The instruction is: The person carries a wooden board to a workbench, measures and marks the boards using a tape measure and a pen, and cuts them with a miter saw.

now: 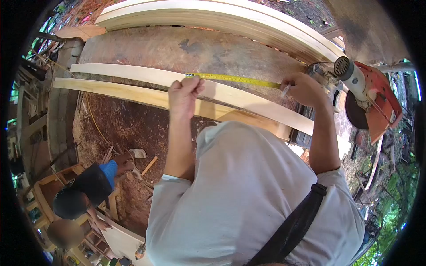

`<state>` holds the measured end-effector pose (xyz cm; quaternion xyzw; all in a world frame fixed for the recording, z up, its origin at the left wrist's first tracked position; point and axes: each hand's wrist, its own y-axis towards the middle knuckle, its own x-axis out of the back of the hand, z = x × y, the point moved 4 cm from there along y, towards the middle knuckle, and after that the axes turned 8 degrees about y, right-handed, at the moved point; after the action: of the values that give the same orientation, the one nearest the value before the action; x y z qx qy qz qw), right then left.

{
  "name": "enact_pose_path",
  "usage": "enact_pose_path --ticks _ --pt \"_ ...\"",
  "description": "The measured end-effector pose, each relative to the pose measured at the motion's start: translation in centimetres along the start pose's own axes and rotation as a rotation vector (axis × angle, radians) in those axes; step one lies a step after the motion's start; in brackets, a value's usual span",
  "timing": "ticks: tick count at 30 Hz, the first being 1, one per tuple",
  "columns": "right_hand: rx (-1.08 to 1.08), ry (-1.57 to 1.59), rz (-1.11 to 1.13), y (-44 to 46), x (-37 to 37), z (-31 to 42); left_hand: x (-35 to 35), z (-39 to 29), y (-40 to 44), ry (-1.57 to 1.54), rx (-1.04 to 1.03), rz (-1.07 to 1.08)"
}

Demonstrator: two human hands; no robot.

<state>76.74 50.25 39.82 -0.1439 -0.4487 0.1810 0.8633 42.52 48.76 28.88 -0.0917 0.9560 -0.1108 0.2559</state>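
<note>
A yellow tape measure blade (pixel 239 80) is stretched between my two hands, over a pale wooden board (pixel 133 72) and the worktable. My left hand (pixel 184 93) is closed at the blade's left end, with the fingers curled in. At the other end my right hand (pixel 306 90) is closed round the tape measure; the case is hidden inside the hand. A thin whitish object (pixel 285 90) pokes out from the right fingers, its kind unclear. A second, yellower board (pixel 124 93) runs alongside the first, nearer to me.
A stack of long planks (pixel 213 15) lies along the far side of the worktable (pixel 146 46). At right stands an orange miter saw (pixel 372 97) with a round blade. Below left, a co-worker (pixel 88 190) bends over a light panel (pixel 120 239) near wooden frames.
</note>
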Motion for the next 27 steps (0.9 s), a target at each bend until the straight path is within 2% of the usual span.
enact_pose_path --ticks 3,9,13,15,17,18,20,21,24,27 --pt "-0.09 0.007 0.002 -0.2 -0.2 0.6 -4.5 1.9 -1.2 0.037 0.012 -0.067" --pt "-0.044 0.064 0.027 0.5 -2.4 -1.6 -9.2 5.6 -2.6 0.21 0.092 -0.018" --pt "0.081 0.145 0.046 0.4 -3.9 -3.8 -10.2 6.4 -2.6 0.214 0.124 -0.041" --pt "0.161 0.195 0.062 0.1 -4.7 -4.9 -9.0 5.8 -1.9 0.216 0.028 -0.153" --pt "0.133 0.228 -0.084 -1.0 -5.0 -6.4 -6.3 4.4 -0.5 0.238 -0.012 -0.28" --pt "0.152 0.235 -0.06 -1.0 -5.5 -7.6 -4.2 3.3 0.1 0.265 -0.039 -0.386" --pt "0.146 0.27 0.042 -1.2 -6.6 -11.1 0.5 1.6 1.5 0.278 -0.039 -0.391" --pt "0.153 0.282 0.054 -1.5 -7.2 -12.4 2.0 0.1 1.4 0.259 -0.058 -0.466" --pt "-0.082 0.312 0.088 -2.8 -8.2 -15.4 6.6 -3.7 2.2 0.186 -0.137 -0.628" --pt "-0.156 0.299 0.144 -4.0 -8.0 -16.0 10.4 -5.6 3.2 0.136 -0.168 -0.654"
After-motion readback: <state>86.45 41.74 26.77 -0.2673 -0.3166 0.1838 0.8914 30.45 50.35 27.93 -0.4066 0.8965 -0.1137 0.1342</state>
